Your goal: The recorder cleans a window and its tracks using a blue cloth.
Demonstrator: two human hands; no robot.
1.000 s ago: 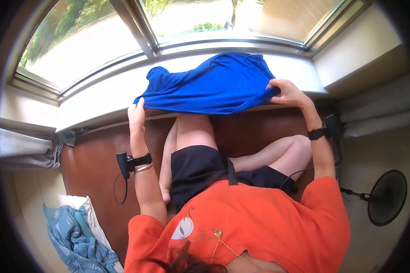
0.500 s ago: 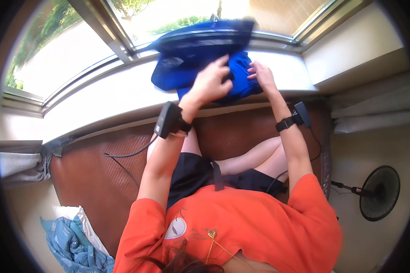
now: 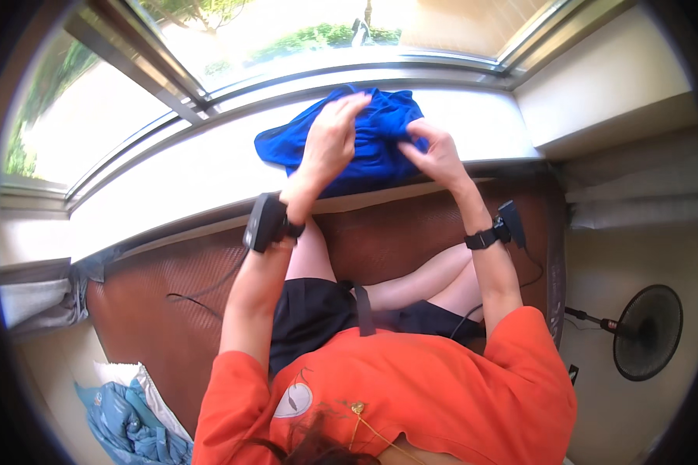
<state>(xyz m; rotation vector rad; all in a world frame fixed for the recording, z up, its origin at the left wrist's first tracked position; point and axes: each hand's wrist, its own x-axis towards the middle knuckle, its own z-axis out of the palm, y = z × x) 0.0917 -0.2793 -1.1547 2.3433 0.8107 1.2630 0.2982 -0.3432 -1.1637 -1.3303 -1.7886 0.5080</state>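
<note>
A blue cloth garment (image 3: pixel 380 147) lies crumpled on the white windowsill in front of me, its kind not clear. Its left part spreads out flat, and its near edge hangs over the sill's front. Over its middle is my left hand (image 3: pixel 335 138), fingers stretched out and turned toward the window; their tips are at the fabric. At the garment's right side, my right hand (image 3: pixel 440 155) has its thumb and curled fingers around a fold of it. Each of my wrists carries a black strap with a dark box on it.
I sit with folded legs on a brown woven mat (image 3: pixel 163 302) by the window. The white windowsill (image 3: pixel 202 178) runs along the window frame. A black fan (image 3: pixel 647 333) stands at the right. Blue and white bedding (image 3: pixel 132 418) lies at the lower left; grey curtains (image 3: pixel 35 298) hang aside.
The blue garment, raised and blurred against the window before, has come down onto the sill. My left hand has moved slightly left; my right hand has come lower and closed on the fabric.
</note>
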